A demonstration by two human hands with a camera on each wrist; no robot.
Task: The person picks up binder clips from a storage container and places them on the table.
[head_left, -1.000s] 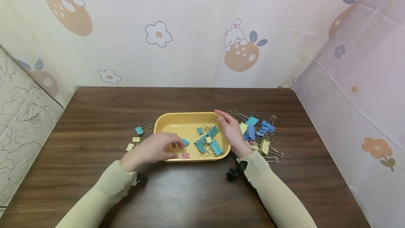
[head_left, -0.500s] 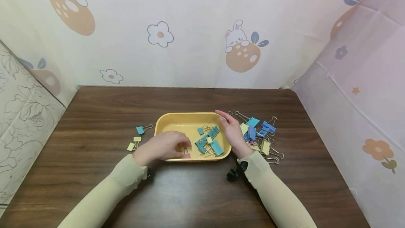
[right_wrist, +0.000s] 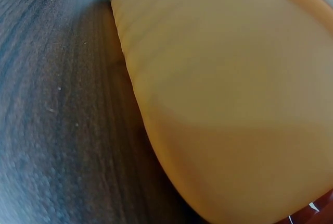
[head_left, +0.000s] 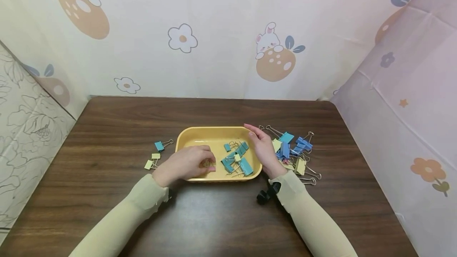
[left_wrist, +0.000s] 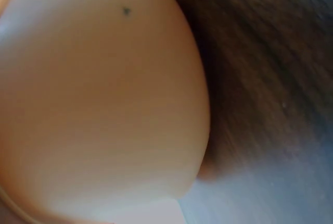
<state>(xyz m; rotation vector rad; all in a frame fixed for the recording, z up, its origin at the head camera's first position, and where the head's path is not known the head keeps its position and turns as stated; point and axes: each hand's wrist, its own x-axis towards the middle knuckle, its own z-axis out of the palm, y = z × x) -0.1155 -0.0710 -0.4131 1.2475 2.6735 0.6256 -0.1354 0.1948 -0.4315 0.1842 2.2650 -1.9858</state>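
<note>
A yellow tray (head_left: 200, 131) lies on the table with several binder clips inside. My left hand (head_left: 189, 162) reaches over its near left part, fingers curled down, and pinches a pink binder clip (head_left: 212, 168) whose wire handles show under the fingers. Fingertips are partly hidden by the hand. At the tray's right end, my right hand (head_left: 263, 152) grips the rim, thumb at the edge and fingers along the outside. Teal binder clips (head_left: 246, 166) and a small pale yellow clip (head_left: 237, 158) lie in the right half. The right wrist view shows the tray's outer wall (right_wrist: 223, 88).
Right of the tray is a heap of blue clips (head_left: 284, 150), yellow clips (head_left: 300, 166) and others. On the left lie a teal clip (head_left: 159, 146) and two pale yellow clips (head_left: 148, 165). A patterned curtain (head_left: 221, 50) hangs behind the brown table (head_left: 221, 217).
My left hand has moved right and deeper over the tray. The pink clip has shifted slightly away from the near rim, and the small teal clip beside it is now hidden. The right hand stays put.
</note>
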